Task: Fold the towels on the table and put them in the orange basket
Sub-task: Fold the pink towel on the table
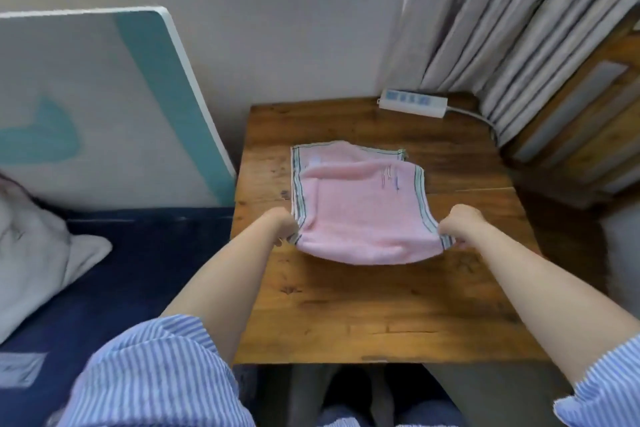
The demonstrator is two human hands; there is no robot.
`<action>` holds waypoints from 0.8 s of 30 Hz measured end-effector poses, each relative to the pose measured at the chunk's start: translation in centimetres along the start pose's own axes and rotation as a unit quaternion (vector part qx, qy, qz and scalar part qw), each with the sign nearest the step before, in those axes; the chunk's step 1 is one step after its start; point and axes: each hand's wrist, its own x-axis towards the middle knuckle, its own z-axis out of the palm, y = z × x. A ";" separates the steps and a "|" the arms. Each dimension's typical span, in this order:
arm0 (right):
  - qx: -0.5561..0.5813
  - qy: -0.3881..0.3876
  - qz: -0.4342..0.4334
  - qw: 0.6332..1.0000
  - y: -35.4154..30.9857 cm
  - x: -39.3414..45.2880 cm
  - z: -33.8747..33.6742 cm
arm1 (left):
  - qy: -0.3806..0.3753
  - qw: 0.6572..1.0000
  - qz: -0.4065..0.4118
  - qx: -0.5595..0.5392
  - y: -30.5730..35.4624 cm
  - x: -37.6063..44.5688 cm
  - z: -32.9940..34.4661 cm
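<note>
Fingertips of both hands [370,227] behind towel [360,215]

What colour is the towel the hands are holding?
Pink, with grey-green striped edges. The towel shows best in the head view.

Support surface: wooden table [363,305], plank top. Resting directly on it — one pink towel [360,215], folded double, near centre; one white power strip [412,103] at the far edge.

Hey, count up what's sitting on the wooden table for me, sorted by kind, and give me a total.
Pink towels: 1, partly folded, its near corners pinched by the left hand and the right hand
White power strips: 1, at the far edge of the table
Orange baskets: 0 in view
Total: 2
</note>
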 end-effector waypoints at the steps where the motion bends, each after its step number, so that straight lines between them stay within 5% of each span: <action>1: -0.047 -0.017 0.013 0.999 0.6 -0.1 1.0 | -0.011 0.999 0.003 0.052 -0.6 0.4 1.0; 5: -0.175 -0.101 0.008 0.979 2.2 -0.6 4.8 | -0.049 0.979 0.000 0.199 -2.9 1.0 4.9; 13: -0.238 -0.280 0.038 0.929 4.1 -0.9 7.4 | -0.137 0.960 -0.032 0.242 -5.6 1.2 8.9; 18: -0.182 -0.177 0.013 0.967 3.2 1.8 5.6 | 0.034 0.986 -0.049 0.153 -4.1 2.4 7.2; 24: -0.071 -0.070 -0.073 0.992 -0.9 7.2 3.2 | 0.102 0.987 -0.064 0.103 0.7 5.4 3.5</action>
